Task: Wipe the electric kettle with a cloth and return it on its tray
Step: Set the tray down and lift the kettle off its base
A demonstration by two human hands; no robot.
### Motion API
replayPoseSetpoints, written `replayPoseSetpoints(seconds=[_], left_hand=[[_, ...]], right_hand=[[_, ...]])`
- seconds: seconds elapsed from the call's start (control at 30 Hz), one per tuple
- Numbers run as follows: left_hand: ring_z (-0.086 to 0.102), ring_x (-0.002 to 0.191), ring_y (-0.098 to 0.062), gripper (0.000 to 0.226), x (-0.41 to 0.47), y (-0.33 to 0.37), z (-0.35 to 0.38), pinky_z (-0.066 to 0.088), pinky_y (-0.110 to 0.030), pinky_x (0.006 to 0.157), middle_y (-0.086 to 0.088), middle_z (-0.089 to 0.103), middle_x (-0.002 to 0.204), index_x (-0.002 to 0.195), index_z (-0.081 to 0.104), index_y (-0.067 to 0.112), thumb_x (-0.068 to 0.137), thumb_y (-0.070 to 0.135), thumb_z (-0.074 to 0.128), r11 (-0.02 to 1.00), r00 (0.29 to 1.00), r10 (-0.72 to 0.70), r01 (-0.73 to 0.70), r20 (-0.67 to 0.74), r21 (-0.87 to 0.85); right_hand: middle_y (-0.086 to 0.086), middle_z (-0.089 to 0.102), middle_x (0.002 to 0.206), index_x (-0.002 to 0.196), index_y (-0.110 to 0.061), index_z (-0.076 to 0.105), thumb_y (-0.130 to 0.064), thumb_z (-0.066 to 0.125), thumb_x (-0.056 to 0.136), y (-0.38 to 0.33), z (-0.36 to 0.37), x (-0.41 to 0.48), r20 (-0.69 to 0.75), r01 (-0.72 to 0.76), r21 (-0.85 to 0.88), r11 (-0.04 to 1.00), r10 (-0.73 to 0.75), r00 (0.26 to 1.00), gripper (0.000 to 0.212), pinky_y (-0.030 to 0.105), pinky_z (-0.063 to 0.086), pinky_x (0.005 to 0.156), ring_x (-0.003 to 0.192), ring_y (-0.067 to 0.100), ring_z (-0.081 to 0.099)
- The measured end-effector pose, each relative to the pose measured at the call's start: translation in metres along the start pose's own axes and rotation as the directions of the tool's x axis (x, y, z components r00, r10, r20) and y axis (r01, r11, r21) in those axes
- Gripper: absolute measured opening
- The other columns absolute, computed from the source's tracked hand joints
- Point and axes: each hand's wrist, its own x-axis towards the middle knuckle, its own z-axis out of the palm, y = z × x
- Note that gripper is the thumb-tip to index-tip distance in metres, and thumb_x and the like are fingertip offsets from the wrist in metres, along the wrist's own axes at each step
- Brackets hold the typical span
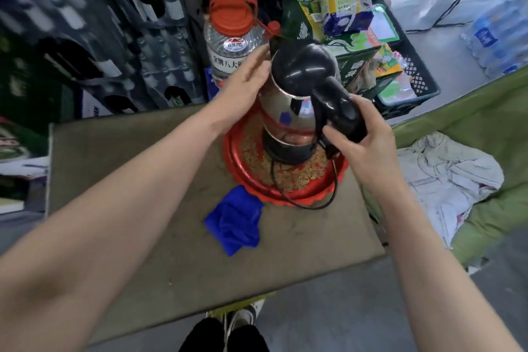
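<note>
The right hand [363, 146] grips the black handle of the steel kettle [288, 106], which stands on the red tray [230, 151]. The left hand [243, 86], fingers straight, seems to touch its far-left side. A blue cloth [237, 220] lies near-left of the tray on the table [143, 180].
</note>
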Motion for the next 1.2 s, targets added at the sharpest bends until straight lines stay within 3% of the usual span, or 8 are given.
replayPoseSetpoints(seconds=[0.13,0.3,0.5,0.67,0.8,0.9,1.1,1.2], left_hand=[[0.057,0.113,0.011,0.056,-0.046,0.023,-0.046,0.048,-0.029,0.104,0.012,0.047,0.137,0.154,0.025,0.026,0.103,0.029,0.047,0.998,0.997,0.059,-0.057,-0.054,0.034],[0.06,0.118,-0.006,0.052,-0.122,-0.004,-0.116,0.047,-0.037,0.107,0.001,0.051,0.144,0.147,0.04,0.034,0.097,0.036,0.055,1.0,0.991,0.018,-0.017,-0.132,0.003],[0.045,0.139,-0.02,0.058,-0.215,-0.056,-0.197,0.045,-0.047,0.108,0.001,0.049,0.15,0.149,0.04,0.026,0.095,0.033,0.06,0.994,0.979,-0.082,0.068,-0.186,-0.083],[0.053,0.125,0.003,0.035,-0.283,-0.093,-0.261,0.052,-0.028,0.098,0.028,0.061,0.126,0.132,0.053,0.037,0.1,0.022,0.054,0.989,0.965,-0.133,0.114,-0.225,-0.094],[0.055,0.123,-0.004,0.05,-0.316,-0.114,-0.28,0.047,-0.039,0.106,0.035,0.062,0.117,0.114,0.056,0.061,0.099,0.013,0.054,0.99,0.961,-0.14,0.13,-0.236,-0.058],[0.054,0.116,0.014,0.043,-0.322,-0.127,-0.275,0.047,-0.033,0.105,0.031,0.062,0.119,0.134,0.049,0.03,0.096,0.015,0.06,0.992,0.966,-0.123,0.115,-0.228,-0.049],[0.054,0.121,0.009,0.047,-0.312,-0.129,-0.26,0.044,-0.037,0.11,0.024,0.056,0.13,0.138,0.048,0.028,0.095,0.016,0.061,0.995,0.966,-0.101,0.097,-0.236,-0.028],[0.053,0.125,0.004,0.048,-0.308,-0.138,-0.263,0.043,-0.045,0.11,0.015,0.056,0.138,0.143,0.045,0.025,0.097,0.017,0.057,0.996,0.966,-0.083,0.085,-0.246,-0.002]], right_hand=[[-0.029,0.066,0.1,0.123,-0.023,0.062,0.001,0.077,0.086,-0.04,0.003,-0.008,0.077,0.141,0.015,0.99,-0.142,0.987,0.047,0.014,0.047,0.092,0.098,-0.01,0.06],[-0.004,0.069,0.114,0.129,-0.014,0.064,-0.002,0.078,0.083,-0.069,0.066,-0.043,0.225,0.09,0.134,0.987,-0.119,0.967,0.05,0.035,0.051,0.104,0.109,0.008,0.063],[-0.015,0.07,0.111,0.125,-0.027,0.062,0.017,0.07,0.083,-0.082,0.175,-0.1,0.345,-0.055,0.156,0.986,-0.002,0.939,0.061,0.022,0.05,0.096,0.106,0.003,0.063],[-0.02,0.068,0.108,0.123,-0.024,0.062,0.007,0.058,0.071,-0.107,0.268,-0.147,0.371,-0.124,0.153,0.981,0.059,0.927,0.061,0.024,0.05,0.09,0.102,0.0,0.061],[-0.015,0.069,0.113,0.123,-0.017,0.065,0.003,0.056,0.066,-0.103,0.304,-0.173,0.346,-0.145,0.114,0.983,0.098,0.933,0.061,0.031,0.053,0.096,0.109,0.004,0.063],[-0.002,0.069,0.117,0.123,-0.02,0.065,0.002,0.055,0.064,-0.094,0.302,-0.188,0.275,-0.166,0.056,0.984,0.145,0.951,0.064,0.048,0.053,0.102,0.116,0.023,0.065],[0.003,0.056,0.142,0.152,-0.019,0.042,0.013,0.052,0.073,-0.068,0.278,-0.188,0.327,-0.255,-0.12,0.96,0.28,0.903,0.086,0.009,0.041,0.101,0.134,0.018,0.054],[0.017,0.046,0.155,0.161,-0.014,0.031,0.006,0.062,0.087,-0.012,0.258,-0.179,0.041,-0.454,-0.418,0.787,0.516,0.856,0.082,0.029,0.041,0.108,0.142,0.035,0.047]])
